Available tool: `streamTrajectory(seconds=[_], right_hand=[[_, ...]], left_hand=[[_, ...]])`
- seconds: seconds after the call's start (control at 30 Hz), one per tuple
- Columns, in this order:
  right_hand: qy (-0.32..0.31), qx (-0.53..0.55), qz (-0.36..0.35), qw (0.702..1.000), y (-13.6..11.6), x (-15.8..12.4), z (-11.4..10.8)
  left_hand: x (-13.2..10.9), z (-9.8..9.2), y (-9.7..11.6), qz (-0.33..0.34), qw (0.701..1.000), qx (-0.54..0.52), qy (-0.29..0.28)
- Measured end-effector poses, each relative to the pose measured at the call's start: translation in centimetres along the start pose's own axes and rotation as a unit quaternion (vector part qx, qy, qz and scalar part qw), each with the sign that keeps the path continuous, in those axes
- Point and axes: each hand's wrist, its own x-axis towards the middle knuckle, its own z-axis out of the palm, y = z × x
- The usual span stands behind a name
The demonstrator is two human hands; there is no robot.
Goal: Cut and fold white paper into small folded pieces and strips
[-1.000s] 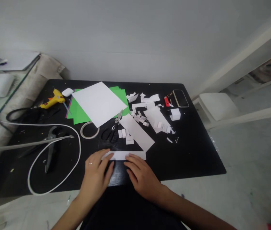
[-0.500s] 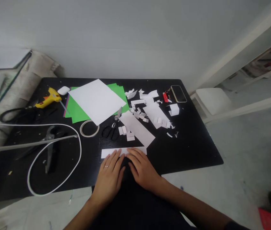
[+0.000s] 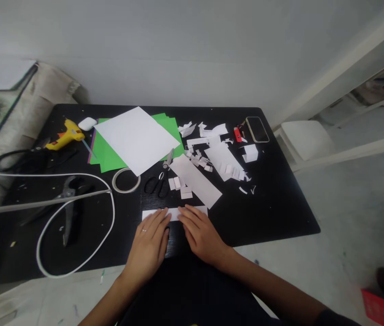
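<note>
A long white paper strip (image 3: pixel 173 213) lies flat near the front edge of the black table. My left hand (image 3: pixel 150 240) rests on its left part, fingers stretched out and a ring on one of them. On the right part of the strip lie the extended fingers of my right hand (image 3: pixel 201 234). Both hands press from above, and a stretch of strip shows between them. Just beyond it are black-handled scissors (image 3: pixel 161 176), small folded paper pieces (image 3: pixel 185 193) and a wider white paper strip (image 3: pixel 199 183).
White paper (image 3: pixel 139 140) covers green sheets (image 3: pixel 110 156). Around them are a yellow glue gun (image 3: pixel 66 136), a tape roll (image 3: pixel 114 183), a looped white cable (image 3: pixel 113 217) and pliers (image 3: pixel 69 217). Paper scraps (image 3: pixel 214 131), a red lighter (image 3: pixel 237 134) and a phone (image 3: pixel 257 129) lie right.
My hands have slid apart along the strip, the left one moving left, so more of the paper shows between them. The strip now looks narrower. The view has shifted slightly.
</note>
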Motion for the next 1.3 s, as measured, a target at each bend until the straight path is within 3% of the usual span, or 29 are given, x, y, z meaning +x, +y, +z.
streamTrajectory(seconds=[0.4, 0.83, 1.07, 1.3], right_hand=[[0.023, -0.047, -0.014, 0.999, 1.2, -0.9, -1.4], [0.076, -0.063, 0.029, 0.995, 2.1, -1.8, -2.6], [0.084, -0.052, 0.025, 0.995, 2.3, -1.7, -2.4], [0.085, -0.052, 0.025, 0.995, 2.4, -1.7, -2.4]], left_hand=[[-0.4, 0.1, -0.1, 0.004, 0.999, 0.049, -0.019], [-0.3, 0.1, 0.5, -0.014, 0.996, 0.070, -0.059], [0.2, 0.6, 2.1, -0.046, 0.990, 0.120, -0.051], [-0.5, 0.5, 1.1, -0.030, 0.993, 0.101, -0.045]])
